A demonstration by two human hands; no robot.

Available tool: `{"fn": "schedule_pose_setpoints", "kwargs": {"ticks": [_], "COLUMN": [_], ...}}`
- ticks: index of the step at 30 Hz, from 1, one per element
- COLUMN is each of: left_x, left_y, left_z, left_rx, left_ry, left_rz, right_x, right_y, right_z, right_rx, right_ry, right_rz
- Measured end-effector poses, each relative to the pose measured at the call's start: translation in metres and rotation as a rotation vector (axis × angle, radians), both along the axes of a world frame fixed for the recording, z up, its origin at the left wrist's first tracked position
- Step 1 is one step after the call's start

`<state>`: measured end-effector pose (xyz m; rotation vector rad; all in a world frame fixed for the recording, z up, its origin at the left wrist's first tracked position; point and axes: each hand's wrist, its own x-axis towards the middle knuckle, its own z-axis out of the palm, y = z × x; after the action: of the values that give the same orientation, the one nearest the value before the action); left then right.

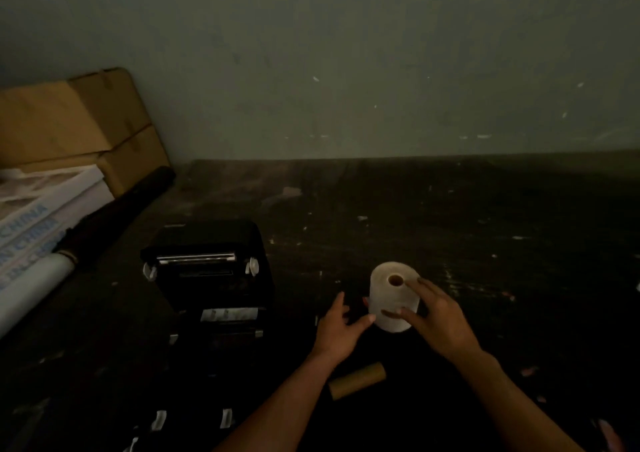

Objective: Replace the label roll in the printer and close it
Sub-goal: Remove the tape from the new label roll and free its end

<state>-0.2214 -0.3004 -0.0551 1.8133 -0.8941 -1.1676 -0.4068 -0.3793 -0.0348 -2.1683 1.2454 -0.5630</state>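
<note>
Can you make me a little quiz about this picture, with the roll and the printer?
1. True or false: the printer is open.
2. Which hand grips the white roll? A) right hand B) left hand C) neither
3. Fill in: the empty cardboard tube lies on the ____.

Key: 1 true. 2 A; the left hand only hovers beside the roll, fingers spread. 3 table.

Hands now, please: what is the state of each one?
Left hand: open, thumb touching the label roll.
Right hand: holding the label roll.
</note>
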Motion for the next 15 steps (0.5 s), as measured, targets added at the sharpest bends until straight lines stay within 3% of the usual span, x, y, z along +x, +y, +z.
{"fn": "schedule_pose_setpoints", "kwargs": {"ticks": [4,8,15], "left_x": [0.003,-0.003,-0.016], "left_y": [-0.033,-0.051,-0.058], "left_z": [-0.007,-0.028,-0.052], "left_rx": [0.008,0.050,0.081], "left_ry": [0.054,0.129,0.272], "left_rz": [0.030,0.106,0.201], "right_x": [0.030,0.040,0.037], "right_y": [-0.034,-0.052,-0.057], "right_z": [-0.006,-0.026,-0.044], "right_rx": [-0.107,-0.065,-0.122], "right_ry": [0.205,0.386,0.306], "right_rz": [0.098,0.118,0.137]}}
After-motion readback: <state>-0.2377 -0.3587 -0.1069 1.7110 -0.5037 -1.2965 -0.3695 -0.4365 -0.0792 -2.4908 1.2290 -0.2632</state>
